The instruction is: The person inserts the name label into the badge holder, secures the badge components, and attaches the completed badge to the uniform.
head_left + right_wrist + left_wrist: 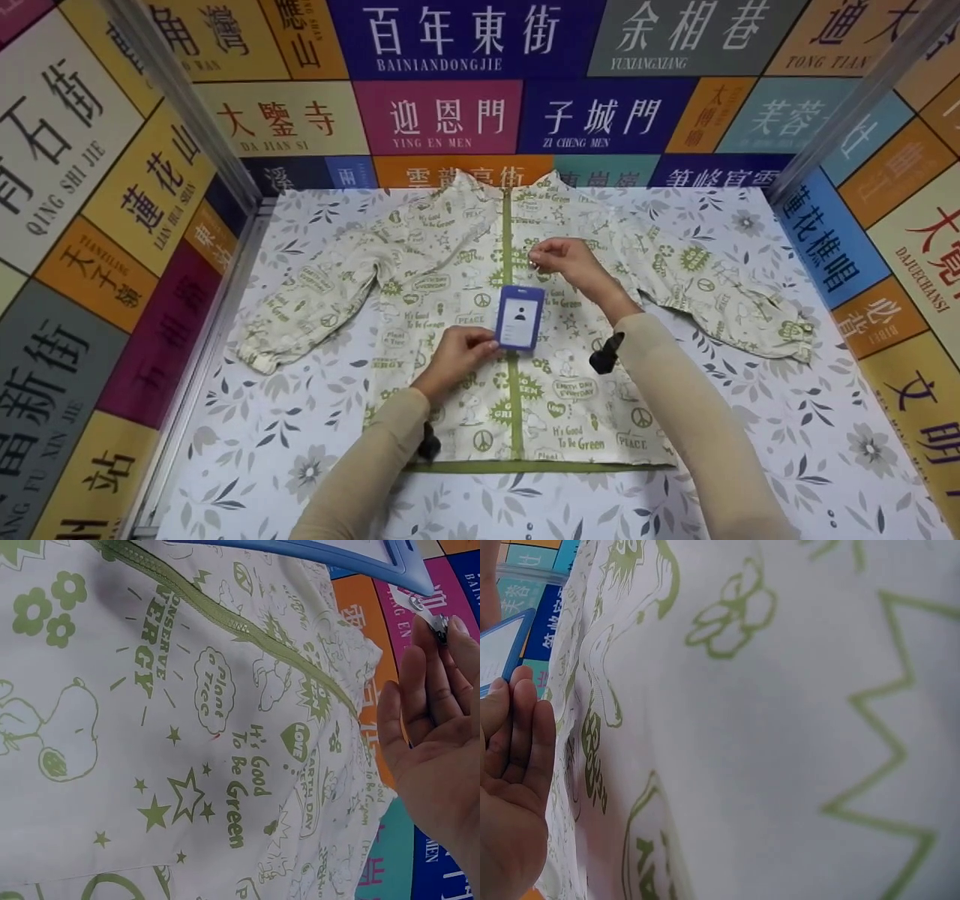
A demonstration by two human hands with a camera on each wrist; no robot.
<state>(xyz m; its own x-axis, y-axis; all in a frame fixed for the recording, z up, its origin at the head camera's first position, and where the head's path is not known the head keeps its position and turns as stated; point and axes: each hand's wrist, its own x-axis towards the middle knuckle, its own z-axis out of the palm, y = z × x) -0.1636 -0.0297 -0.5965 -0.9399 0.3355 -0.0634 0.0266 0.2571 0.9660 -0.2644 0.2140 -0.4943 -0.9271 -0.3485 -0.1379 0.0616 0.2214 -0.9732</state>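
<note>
A blue ID badge holder (520, 319) with a white card inside is held above a jacket (577, 420) with a green print. My left hand (456, 358) pinches the holder's lower left corner between thumb and fingers. Up and to the right of it, my right hand (570, 261) pinches a small metal clip (439, 628). A clear strap (412, 603) runs from that clip to the holder's blue frame (375, 561) in the right wrist view. In the left wrist view the left hand (514, 787) has its thumb on the holder (501, 649).
The jacket lies spread on a flower-patterned table (825, 450), sleeves out to both sides, its green zipper (515, 420) running down the middle. Panels with coloured signs (442, 116) stand behind and at both sides, joined by metal corner posts (847, 97).
</note>
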